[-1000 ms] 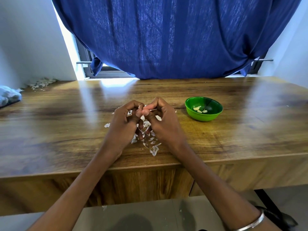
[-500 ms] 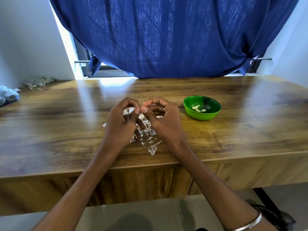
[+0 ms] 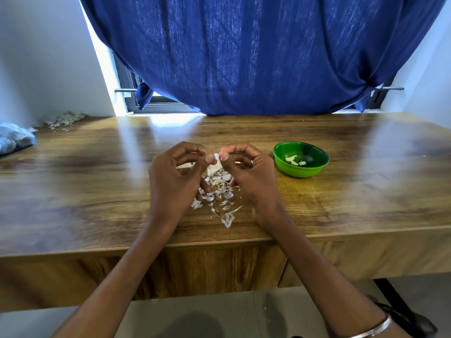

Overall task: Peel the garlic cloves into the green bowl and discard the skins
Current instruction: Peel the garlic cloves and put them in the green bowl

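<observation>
My left hand [image 3: 177, 176] and my right hand [image 3: 249, 174] meet over the middle of the wooden table [image 3: 97, 191], fingers curled. Between their fingertips both pinch a small white garlic clove [image 3: 216, 158] with skin on it. Beneath and between the hands lies a scatter of white garlic skins [image 3: 219, 196]. To the right of my right hand stands the green bowl [image 3: 300, 162], holding a few peeled cloves [image 3: 294, 160].
At the far left back corner lies another heap of skins [image 3: 64, 119] and a pale plastic bag [image 3: 13, 140]. A blue curtain [image 3: 244, 57] hangs behind the table. The table's front edge runs just under my wrists.
Both hands stay together over the skins. The fingertips have shifted slightly on the clove, and more white skin shows between them than a second ago.
</observation>
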